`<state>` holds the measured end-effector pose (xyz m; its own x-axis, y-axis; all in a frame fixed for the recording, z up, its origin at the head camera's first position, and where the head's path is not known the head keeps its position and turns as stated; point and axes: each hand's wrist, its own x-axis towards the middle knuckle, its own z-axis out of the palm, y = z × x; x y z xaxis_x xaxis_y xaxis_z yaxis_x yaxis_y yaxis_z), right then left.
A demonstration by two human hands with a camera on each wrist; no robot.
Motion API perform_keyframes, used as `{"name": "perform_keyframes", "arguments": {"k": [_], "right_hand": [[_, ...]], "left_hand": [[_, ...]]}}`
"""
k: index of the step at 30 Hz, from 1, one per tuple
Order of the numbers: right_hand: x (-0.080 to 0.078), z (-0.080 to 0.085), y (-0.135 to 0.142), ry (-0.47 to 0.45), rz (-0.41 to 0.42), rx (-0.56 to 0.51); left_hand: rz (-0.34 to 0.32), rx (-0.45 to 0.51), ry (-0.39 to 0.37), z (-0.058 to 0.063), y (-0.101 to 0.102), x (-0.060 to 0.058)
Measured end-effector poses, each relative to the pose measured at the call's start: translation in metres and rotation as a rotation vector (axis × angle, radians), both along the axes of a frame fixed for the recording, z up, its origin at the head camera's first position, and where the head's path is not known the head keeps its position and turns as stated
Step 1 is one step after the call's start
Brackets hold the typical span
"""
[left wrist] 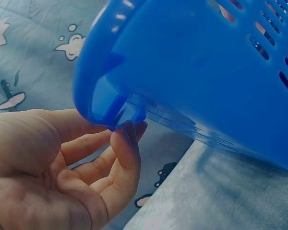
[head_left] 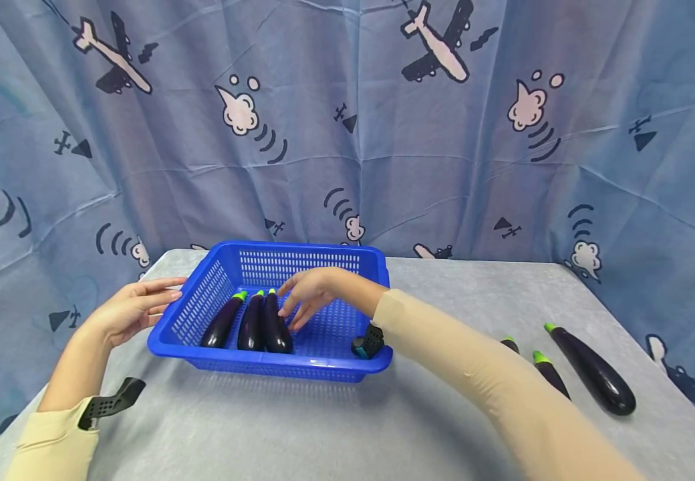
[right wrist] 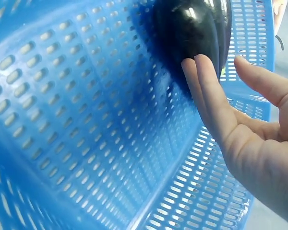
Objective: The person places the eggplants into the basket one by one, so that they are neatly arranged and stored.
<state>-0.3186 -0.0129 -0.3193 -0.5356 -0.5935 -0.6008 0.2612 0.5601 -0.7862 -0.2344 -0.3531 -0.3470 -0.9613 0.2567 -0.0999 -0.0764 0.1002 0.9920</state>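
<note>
Fingers [right wrist: 212, 91] apart, right hand [head_left: 314, 288] seems to be settling eggplant [head_left: 275, 329] mid-frame; left hand [head_left: 123, 311] pinches basket [head_left: 317, 362]; next probably calls for lower-right eggplants [head_left: 594, 374].

With two grips [head_left: 132, 310] showing, three eggplants [head_left: 252, 326] are lying left of the right grip [head_left: 311, 294] inside one basket [head_left: 251, 361], while three other eggplants [head_left: 591, 371] are resting well to that grip's right on one worktop [head_left: 251, 427].

Blue on the basket [head_left: 251, 359]; green-tipped purple-black on the eggplants [head_left: 252, 325]; pale grey on the surface [head_left: 233, 421]; airplane-printed blue on the curtain [head_left: 323, 73].
</note>
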Motion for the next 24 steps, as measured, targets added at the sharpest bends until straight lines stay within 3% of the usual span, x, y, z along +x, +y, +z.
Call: {"name": "perform_keyframes", "arguments": {"k": [24], "right_hand": [[0.007, 0.018, 0.010, 0.068, -0.004, -0.011]], "left_hand": [[0.003, -0.003, -0.003, -0.002, 0.001, 0.000]]}}
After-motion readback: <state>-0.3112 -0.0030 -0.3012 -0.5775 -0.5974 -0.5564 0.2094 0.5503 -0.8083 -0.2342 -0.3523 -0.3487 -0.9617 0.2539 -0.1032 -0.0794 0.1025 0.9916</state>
